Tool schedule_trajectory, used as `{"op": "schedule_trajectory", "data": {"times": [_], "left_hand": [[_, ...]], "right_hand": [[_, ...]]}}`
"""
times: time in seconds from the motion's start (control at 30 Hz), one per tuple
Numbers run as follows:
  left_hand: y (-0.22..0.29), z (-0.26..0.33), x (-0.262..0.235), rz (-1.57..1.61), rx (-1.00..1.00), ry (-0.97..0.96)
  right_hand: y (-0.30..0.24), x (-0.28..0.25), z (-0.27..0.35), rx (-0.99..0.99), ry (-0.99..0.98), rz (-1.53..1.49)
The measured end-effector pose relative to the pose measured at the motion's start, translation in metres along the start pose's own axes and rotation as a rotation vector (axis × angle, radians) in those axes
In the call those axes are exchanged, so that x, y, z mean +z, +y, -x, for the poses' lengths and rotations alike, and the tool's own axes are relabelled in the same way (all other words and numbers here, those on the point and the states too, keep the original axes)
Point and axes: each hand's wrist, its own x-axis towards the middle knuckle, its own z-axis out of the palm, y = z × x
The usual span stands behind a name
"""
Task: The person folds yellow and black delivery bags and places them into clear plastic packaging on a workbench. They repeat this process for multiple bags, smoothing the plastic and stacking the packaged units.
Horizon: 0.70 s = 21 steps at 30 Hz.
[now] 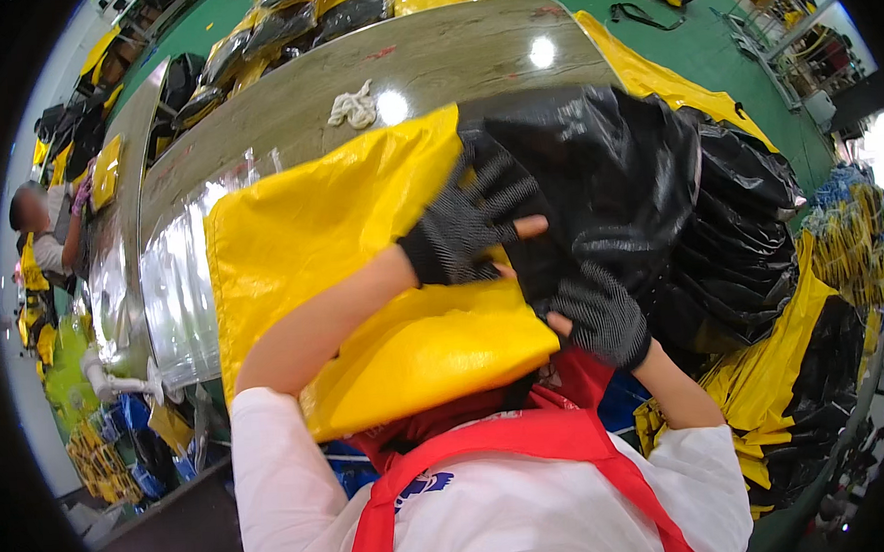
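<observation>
Resting the left hand, spread wide, across yellow material and black material, near on the worktop; touching black with the right hand, cannot tell if gripping.

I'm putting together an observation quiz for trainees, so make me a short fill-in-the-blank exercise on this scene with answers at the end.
1. The left hand and right hand both wear dark ____.
2. The clear plastic lies to the ____ of the yellow material.
3. Over the white shirt run straps coloured ____.
4. The floor is ____ in colour.

Missing words: gloves; left; red; green.
</observation>
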Motion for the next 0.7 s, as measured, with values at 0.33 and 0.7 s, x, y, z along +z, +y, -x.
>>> {"op": "schedule_trajectory", "data": {"times": [0.33,0.7], "left_hand": [[0.021,0.039,0.088,0.567,0.031,-0.201],[0.032,0.342,-0.022,0.648,-0.977,-0.165]], "right_hand": [[0.089,-0.056,-0.174,0.12,-0.495,0.162],[0.156,-0.009,-0.173,0.15,-0.357,-0.083]]}}
